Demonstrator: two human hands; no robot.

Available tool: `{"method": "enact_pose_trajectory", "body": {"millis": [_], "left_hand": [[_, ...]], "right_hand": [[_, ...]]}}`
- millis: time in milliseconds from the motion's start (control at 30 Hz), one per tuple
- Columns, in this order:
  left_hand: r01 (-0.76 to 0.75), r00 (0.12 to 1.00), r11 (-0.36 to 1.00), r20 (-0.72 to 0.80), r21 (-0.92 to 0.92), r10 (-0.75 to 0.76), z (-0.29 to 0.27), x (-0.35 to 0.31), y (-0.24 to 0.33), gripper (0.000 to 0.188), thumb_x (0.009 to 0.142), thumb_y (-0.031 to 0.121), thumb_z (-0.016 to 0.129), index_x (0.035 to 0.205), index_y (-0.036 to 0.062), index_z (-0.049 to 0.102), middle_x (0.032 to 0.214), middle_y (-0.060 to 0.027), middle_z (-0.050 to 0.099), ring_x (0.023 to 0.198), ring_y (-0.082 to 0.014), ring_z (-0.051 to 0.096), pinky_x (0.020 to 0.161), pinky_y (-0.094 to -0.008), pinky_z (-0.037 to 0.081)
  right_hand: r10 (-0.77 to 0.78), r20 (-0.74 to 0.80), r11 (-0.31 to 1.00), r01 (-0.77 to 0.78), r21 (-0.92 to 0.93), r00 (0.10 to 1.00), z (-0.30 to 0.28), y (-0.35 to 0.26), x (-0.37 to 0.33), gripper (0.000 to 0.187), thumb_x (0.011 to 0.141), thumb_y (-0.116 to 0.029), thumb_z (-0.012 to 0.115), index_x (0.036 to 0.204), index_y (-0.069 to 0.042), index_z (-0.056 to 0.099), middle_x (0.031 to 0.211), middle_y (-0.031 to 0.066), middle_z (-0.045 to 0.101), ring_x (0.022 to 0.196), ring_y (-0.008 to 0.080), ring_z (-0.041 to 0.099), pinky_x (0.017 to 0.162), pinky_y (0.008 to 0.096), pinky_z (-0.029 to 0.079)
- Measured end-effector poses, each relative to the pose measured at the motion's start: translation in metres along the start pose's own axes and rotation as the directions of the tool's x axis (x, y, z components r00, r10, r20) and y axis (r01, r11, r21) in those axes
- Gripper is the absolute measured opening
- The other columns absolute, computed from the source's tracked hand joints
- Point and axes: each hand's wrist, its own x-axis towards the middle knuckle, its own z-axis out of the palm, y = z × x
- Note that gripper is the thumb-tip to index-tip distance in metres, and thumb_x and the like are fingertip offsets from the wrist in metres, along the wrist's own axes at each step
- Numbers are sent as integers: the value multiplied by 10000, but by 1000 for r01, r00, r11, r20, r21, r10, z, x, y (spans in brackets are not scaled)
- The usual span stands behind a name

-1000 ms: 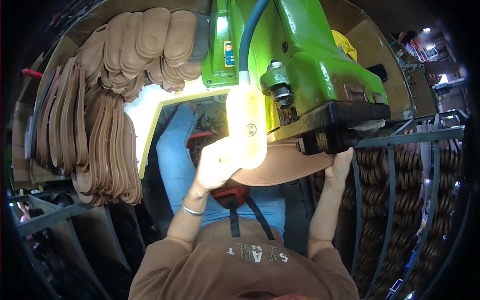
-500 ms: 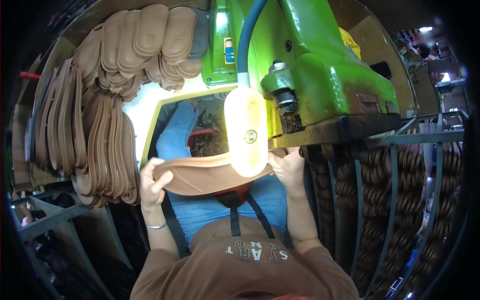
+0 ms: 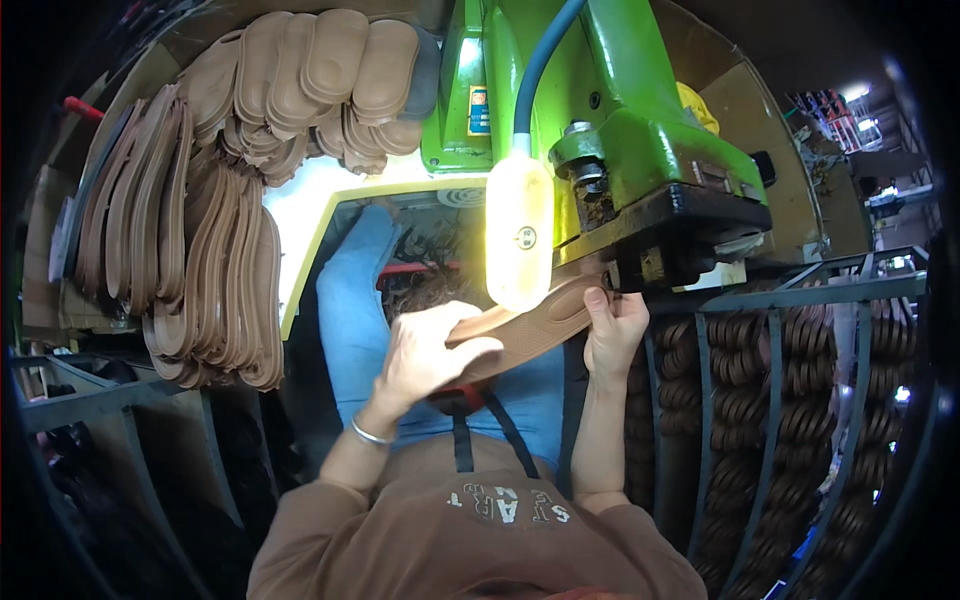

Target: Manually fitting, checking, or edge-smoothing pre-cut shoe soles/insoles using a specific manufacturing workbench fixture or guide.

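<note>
A brown shoe sole (image 3: 530, 338) with a textured upper face is held in both hands above my lap. My left hand (image 3: 425, 352) grips its left end, fingers over the far edge and thumb on the near side. At its right end, my right hand (image 3: 614, 332) pinches it, thumb on top. The sole's right end is up against the dark lower head of the green machine (image 3: 640, 120); I cannot tell whether they touch. A bright, elongated lamp (image 3: 520, 240) hangs in front and hides part of the sole's far edge.
Stacks of brown soles (image 3: 225, 270) stand at the left, more soles (image 3: 335, 60) lie behind them. A yellow-edged opening (image 3: 318, 240) in the table surrounds my legs. Metal racks (image 3: 770, 400) with brown soles stand at the right. Cardboard walls (image 3: 780, 110) rise behind the machine.
My left hand has moved right, closer to the right hand. The sole has shifted right and tilted, its right end up at the machine head. The right hand has moved slightly right.
</note>
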Motion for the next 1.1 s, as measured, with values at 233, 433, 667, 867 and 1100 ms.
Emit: {"method": "enact_pose_trajectory", "body": {"millis": [233,433,667,867,1100], "left_hand": [[-176,956,982,251,73,152,-54,57,31,244,681,284,775,776,70,707,623,-49,633,512,-194,595,497,-284,458],[112,988,994,103,8,-112,-54,11,-1,283,639,236,822,655,40,619,572,-68,625,467,-127,585,463,-243,436],[187,969,858,-53,-478,-240,28,-19,-3,390,695,127,797,1001,-27,610,887,-119,683,780,-111,645,673,-245,508],[158,987,925,47,-347,-151,66,10,-17,245,805,43,690,1018,-5,579,866,-50,648,759,-67,598,647,-191,483],[244,965,813,46,-529,-260,78,-2,-18,273,805,-65,638,1048,-18,523,933,-93,637,805,-101,622,711,-210,517]], "right_hand": [[259,133,965,-250,-77,957,-12,-2,-12,231,910,-211,584,808,-9,537,626,48,567,430,81,516,347,190,393],[280,218,960,-265,-96,935,22,-8,-18,192,901,-145,572,842,35,540,637,88,592,421,81,519,330,179,386],[138,186,988,-121,-100,973,40,-1,-10,127,814,-34,668,813,41,565,724,82,622,626,84,589,580,196,485],[387,291,914,-322,-246,875,-22,31,-68,427,725,-156,768,1077,19,600,1010,84,645,908,159,606,805,292,478],[565,65,809,-568,154,822,-104,50,-148,394,759,-22,692,1119,61,555,1072,123,619,955,166,601,855,296,471]]}}
